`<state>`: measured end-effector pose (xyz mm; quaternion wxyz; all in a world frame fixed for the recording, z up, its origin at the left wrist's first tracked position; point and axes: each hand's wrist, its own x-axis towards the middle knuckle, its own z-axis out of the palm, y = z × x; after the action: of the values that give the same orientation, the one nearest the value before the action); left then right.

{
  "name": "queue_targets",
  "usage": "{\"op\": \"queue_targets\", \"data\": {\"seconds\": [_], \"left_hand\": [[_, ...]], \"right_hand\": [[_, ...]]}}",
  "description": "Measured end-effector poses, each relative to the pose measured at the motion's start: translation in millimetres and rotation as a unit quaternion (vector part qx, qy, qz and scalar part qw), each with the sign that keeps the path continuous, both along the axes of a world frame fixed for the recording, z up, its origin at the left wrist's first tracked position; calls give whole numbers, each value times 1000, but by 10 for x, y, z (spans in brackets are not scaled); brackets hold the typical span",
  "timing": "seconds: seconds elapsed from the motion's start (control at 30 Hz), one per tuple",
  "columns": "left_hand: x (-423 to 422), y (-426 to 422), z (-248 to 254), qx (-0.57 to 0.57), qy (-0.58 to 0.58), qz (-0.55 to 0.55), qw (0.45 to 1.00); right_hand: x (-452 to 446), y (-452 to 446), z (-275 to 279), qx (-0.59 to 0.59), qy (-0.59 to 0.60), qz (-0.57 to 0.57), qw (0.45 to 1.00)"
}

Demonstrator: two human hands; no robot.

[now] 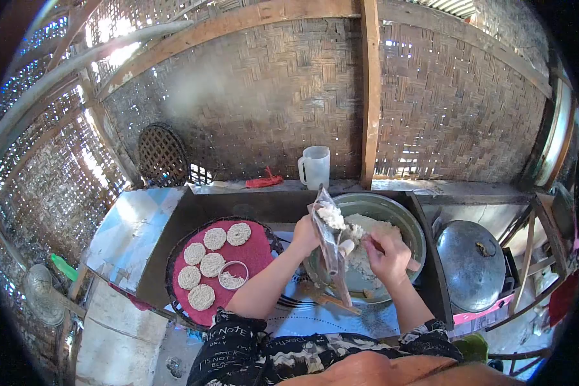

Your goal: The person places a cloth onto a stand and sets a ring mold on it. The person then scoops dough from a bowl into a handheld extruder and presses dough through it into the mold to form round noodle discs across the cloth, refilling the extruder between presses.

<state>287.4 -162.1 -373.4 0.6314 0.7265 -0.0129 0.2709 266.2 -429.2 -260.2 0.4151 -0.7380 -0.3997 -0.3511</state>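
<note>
My left hand is closed around a long, brownish, shiny press-like holder, tilted over a large basin. White dough bulges at the holder's upper end. My right hand grips a utensil, its handle end sticking out beside the palm. The utensil's head is at the dough near the holder; its exact kind is unclear. More white dough lies in the basin below. To the left, several round noodle-like cakes and a white ring rest on a pink cloth.
A white jug and a red plastic bag are on the ledge behind. At right is a lidded metal pot. A wooden post stands against the woven wall. A wooden stick lies near the basin's front.
</note>
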Motion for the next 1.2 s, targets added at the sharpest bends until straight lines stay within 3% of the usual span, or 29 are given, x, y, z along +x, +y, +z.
{"op": "queue_targets", "data": {"seconds": [0.03, 0.13, 0.3, 0.37, 0.43, 0.47, 0.5, 0.57, 0.6, 0.63, 0.67, 0.7, 0.73, 0.83, 0.87, 0.97, 1.07, 1.13, 1.2], "left_hand": [[4, 97, -66, -53, 18, -17, 998], [-113, 187, 83, -75, 99, 22, 992], [-380, -393, 646, 103, 44, 19, 994], [-310, -365, 558, 31, 44, 8, 999], [-163, -194, 317, -109, 38, -24, 993], [-148, -73, 213, -100, 49, -23, 993], [-200, 14, 215, -21, 70, -3, 997], [-326, 109, 250, 184, 98, 35, 978], [-231, 129, 202, -71, 92, -79, 990], [-148, 132, 186, -331, 84, -150, 928], [-410, -192, 678, 17, 79, -14, 997], [-446, -259, 773, -93, 84, -70, 990], [-453, -288, 752, -27, 76, -63, 995], [-472, -310, 710, 130, 55, -40, 989], [-467, -264, 659, 95, 62, -45, 993], [-382, -9, 596, -202, 78, -98, 971], [-925, -248, 1078, -224, 15, -113, 968], [-855, -172, 1062, -360, -89, -316, 873], [-905, -327, 1203, -391, -123, -383, 828]], "right_hand": [[-22, -23, -13, -7, 9, 7, 1000], [-76, -59, -111, 93, 255, 191, 943], [264, 71, -62, 56, 102, -21, 993], [279, 104, -84, 51, 17, -22, 998], [101, 32, -78, 12, 39, 3, 999], [0, -9, -66, -6, 50, 14, 999], [-70, -43, -58, 4, 50, 52, 997], [-143, -181, 11, -4, 189, 156, 970], [-141, -225, 20, -6, 257, 208, 944], [-40, -246, -7, -6, 259, 192, 947], [82, -219, -29, 16, 248, 138, 959], [210, -174, -57, 36, 237, 81, 967], [280, -149, -89, 55, 224, 23, 973], [304, -114, -140, 28, 163, 12, 986], [257, -148, -147, 14, 190, 41, 981], [76, -305, -146, -5, 295, 157, 943], [217, -354, -370, 147, 426, 257, 855], [271, -314, -443, 143, 428, 248, 857], [231, -223, -443, 80, 407, 253, 874]]}}
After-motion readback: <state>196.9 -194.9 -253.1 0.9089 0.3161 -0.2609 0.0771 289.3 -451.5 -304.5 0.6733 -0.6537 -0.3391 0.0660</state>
